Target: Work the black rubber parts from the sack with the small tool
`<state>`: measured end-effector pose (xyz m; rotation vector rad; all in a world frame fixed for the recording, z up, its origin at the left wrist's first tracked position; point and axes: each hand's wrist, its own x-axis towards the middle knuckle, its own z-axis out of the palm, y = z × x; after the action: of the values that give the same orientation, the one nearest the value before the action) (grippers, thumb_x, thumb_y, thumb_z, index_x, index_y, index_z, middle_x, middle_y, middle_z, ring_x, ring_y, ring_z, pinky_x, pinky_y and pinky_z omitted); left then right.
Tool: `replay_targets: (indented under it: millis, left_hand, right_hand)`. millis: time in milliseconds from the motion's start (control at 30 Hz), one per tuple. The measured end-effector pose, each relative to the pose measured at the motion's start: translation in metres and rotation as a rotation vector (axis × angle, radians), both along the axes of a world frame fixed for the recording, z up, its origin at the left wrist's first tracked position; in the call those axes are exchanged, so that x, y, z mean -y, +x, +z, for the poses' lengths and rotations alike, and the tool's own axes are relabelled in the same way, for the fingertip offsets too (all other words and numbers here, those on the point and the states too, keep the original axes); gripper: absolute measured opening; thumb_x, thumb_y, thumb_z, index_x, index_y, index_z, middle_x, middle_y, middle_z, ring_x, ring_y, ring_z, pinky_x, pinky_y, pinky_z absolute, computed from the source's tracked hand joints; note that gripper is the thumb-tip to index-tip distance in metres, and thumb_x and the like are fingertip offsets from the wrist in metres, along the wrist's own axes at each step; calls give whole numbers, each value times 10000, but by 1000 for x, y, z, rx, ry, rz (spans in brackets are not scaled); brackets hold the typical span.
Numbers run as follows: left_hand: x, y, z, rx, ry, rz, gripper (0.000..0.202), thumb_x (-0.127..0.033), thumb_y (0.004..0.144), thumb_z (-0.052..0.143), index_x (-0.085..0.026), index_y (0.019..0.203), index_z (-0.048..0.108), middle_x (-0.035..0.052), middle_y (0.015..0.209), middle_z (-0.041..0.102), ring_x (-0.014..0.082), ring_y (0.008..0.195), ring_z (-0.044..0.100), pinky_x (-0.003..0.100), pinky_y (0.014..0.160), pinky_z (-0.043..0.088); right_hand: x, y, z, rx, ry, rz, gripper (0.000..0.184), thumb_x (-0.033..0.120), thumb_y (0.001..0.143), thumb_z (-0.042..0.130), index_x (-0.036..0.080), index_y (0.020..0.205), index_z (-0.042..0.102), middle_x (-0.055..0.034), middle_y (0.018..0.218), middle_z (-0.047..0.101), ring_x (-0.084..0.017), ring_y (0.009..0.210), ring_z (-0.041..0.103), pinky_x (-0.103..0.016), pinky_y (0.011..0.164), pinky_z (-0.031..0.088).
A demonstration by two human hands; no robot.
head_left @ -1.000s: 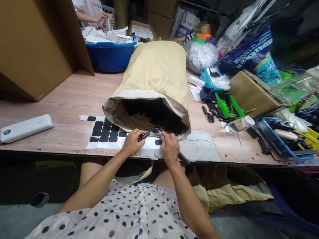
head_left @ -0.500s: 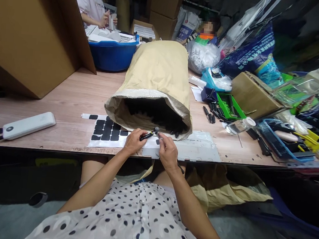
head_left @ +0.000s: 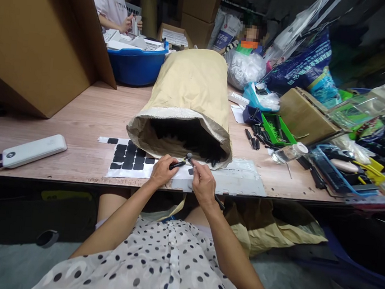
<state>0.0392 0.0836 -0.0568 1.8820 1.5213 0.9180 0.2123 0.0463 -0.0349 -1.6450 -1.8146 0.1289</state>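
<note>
My left hand [head_left: 163, 171] is closed around a slim black pen-like piece [head_left: 177, 165] that points right. In my right hand [head_left: 203, 180] is a hammer-like tool with a small rounded metal head [head_left: 189, 156]; its dark handle end [head_left: 219, 203] sticks out behind the wrist. The metal head is close to the tip of the black piece; whether they touch I cannot tell. Just beyond both hands, a tan woven sack [head_left: 192, 83] lies with its mouth facing me, with many black pieces [head_left: 186, 134] inside. A white sheet of black rounded stickers [head_left: 129, 159] lies partly under the sack, left of my hands.
A white power bank [head_left: 34, 151] lies left on the table, near a large cardboard box [head_left: 35, 38]. Behind are a blue basin [head_left: 135, 68] and people. To the right are a green tray [head_left: 277, 129], a clear bottle [head_left: 289, 152] and a blue tool tray [head_left: 343, 170].
The black piece in my left hand has turned to lie flatter. The tool's handle end shows further out behind my right wrist; both hands stay almost in place.
</note>
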Motion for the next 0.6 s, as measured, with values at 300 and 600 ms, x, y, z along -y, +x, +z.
replay_targets:
  millis: [300, 600]
  left_hand:
    - [1, 2, 1, 0, -24, 5, 149, -165, 780, 666, -233, 904, 711, 6, 884, 648, 190, 881, 626, 312, 843, 518]
    - [0, 0, -1, 7, -4, 5, 140, -174, 780, 677, -241, 899, 710, -2, 862, 637, 188, 873, 625, 308, 830, 518]
  right_hand:
    - [5, -1, 0, 18, -28, 9, 361, 199, 965, 442, 272, 1187, 717, -35, 876, 664, -172, 854, 630, -252, 743, 487]
    - [12, -13, 2, -49, -8, 115, 353, 236, 993, 426, 268, 1192, 716, -45, 906, 667, -166, 852, 615, -252, 777, 484]
